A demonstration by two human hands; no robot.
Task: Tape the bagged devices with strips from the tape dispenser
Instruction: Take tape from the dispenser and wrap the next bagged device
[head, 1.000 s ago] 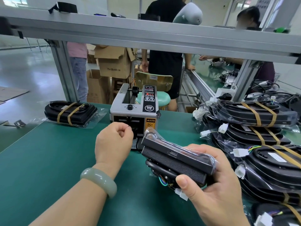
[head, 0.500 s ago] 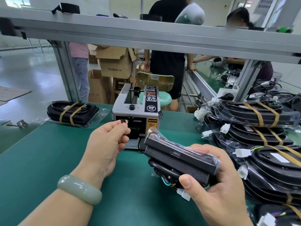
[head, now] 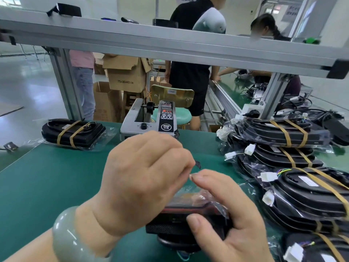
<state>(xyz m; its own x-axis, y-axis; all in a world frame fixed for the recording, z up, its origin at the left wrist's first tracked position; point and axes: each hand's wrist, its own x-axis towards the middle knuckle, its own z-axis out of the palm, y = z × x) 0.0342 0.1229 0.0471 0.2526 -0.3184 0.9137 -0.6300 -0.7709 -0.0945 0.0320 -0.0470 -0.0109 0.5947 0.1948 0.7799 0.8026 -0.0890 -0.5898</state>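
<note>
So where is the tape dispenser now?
Head view, centre: the tape dispenser stands just beyond the left hand, left of the stacked devices.

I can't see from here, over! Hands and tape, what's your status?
Left hand pinches strip. Right hand grips device. Strip not yet on device. Left hand hides dispenser front.

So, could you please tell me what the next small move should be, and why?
Probably lower the left hand and press the tape strip onto the bagged device. The strip is pinched in that hand with its end free just above the bag, and the right hand grips the device beneath it.
</note>
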